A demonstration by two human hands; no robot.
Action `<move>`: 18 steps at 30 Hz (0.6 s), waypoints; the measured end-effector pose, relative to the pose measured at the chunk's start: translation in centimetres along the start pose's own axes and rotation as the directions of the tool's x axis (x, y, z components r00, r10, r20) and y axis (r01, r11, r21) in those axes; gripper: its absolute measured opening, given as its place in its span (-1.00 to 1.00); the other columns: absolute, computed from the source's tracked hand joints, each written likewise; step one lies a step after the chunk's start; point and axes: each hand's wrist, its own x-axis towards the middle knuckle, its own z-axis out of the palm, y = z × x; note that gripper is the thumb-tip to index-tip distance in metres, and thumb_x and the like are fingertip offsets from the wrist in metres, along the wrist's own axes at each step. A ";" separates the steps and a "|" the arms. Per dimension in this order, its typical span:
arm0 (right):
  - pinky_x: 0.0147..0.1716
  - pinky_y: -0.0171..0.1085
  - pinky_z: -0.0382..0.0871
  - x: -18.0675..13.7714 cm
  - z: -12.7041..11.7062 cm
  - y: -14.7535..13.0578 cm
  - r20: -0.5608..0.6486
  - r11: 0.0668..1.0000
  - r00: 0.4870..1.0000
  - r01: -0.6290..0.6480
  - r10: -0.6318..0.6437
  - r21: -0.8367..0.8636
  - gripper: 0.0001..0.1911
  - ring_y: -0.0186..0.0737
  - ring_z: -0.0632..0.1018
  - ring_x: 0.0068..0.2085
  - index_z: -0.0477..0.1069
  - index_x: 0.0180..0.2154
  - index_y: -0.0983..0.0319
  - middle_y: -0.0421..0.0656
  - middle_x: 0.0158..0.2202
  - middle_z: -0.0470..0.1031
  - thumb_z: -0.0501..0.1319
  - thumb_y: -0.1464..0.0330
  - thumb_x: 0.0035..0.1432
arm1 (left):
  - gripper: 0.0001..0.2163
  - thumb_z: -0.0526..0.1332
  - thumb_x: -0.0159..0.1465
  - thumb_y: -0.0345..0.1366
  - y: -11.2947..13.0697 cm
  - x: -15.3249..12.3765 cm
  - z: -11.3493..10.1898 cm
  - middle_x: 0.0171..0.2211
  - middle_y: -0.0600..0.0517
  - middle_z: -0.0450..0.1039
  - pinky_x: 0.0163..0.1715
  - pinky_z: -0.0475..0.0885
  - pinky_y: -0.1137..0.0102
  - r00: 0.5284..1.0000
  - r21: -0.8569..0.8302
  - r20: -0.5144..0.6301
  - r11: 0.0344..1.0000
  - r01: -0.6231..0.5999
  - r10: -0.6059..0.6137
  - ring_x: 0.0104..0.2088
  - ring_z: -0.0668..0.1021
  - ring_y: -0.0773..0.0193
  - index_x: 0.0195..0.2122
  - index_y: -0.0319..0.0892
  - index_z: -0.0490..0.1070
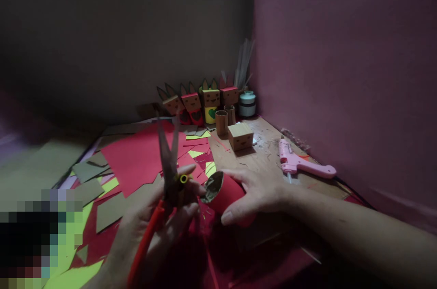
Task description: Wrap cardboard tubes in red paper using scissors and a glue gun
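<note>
My left hand (164,220) is closed around a pair of scissors (169,157) with red handles. Their blades point up and away and are slightly parted. My right hand (254,191) is wrapped over a cardboard tube covered in red paper (225,193). The tube lies on its side on the table, and its open end (212,186) faces the scissors. The scissors' pivot sits just left of the tube's end.
Red (136,157), brown and yellow-green paper scraps (109,184) cover the table's left side. A pink glue gun (300,164) lies at right. A small cardboard box (241,135), two bare tubes (221,121), several box-headed paper figures (201,102) and a jar (247,103) stand in the corner by the walls.
</note>
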 end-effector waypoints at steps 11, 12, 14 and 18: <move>-0.25 -0.19 0.41 0.5 -3.8 1.0 -0.676 0.956 0.681 0.264 -0.281 -0.131 -0.40 -0.16 0.50 -0.23 0.36 -0.06 0.12 -0.19 -0.22 0.50 0.42 0.48 -0.21 | -0.53 0.28 0.05 -0.10 0.1 3.3 -1.4 -0.32 -0.07 0.60 -0.41 0.52 0.39 0.971 0.117 -0.199 0.981 0.156 -0.130 -0.35 0.60 0.15 -0.03 -0.20 0.41; -0.23 -0.16 0.42 0.5 -4.3 1.0 -0.705 0.957 0.649 0.223 -0.287 -0.185 -0.38 -0.13 0.51 -0.21 0.34 -0.04 0.13 -0.16 -0.20 0.50 0.41 0.47 -0.21 | -0.53 0.27 0.05 -0.10 0.3 3.4 -1.3 -0.32 -0.08 0.60 -0.40 0.53 0.37 0.971 0.131 -0.197 0.977 0.166 -0.138 -0.34 0.61 0.13 -0.03 -0.20 0.42; -0.21 -0.12 0.42 0.6 -4.9 0.8 -0.740 0.962 0.618 0.120 -0.265 -0.245 -0.37 -0.08 0.52 -0.20 0.31 -0.02 0.17 -0.11 -0.17 0.50 0.38 0.46 -0.20 | -0.53 0.27 0.07 -0.10 0.6 3.3 -1.3 -0.30 -0.09 0.62 -0.35 0.54 0.34 0.974 0.164 -0.178 0.971 0.172 -0.143 -0.32 0.61 0.12 -0.01 -0.19 0.42; -0.18 -0.10 0.41 0.9 -4.8 0.7 -0.764 0.932 0.591 -0.053 -0.259 -0.357 -0.37 -0.02 0.52 -0.13 0.27 -0.01 0.24 0.02 -0.08 0.46 0.31 0.47 -0.21 | -0.58 0.25 0.16 -0.13 0.5 3.0 -1.4 -0.24 -0.10 0.63 -0.30 0.54 0.31 0.987 0.150 -0.116 0.981 0.125 -0.108 -0.26 0.62 0.10 0.03 -0.14 0.40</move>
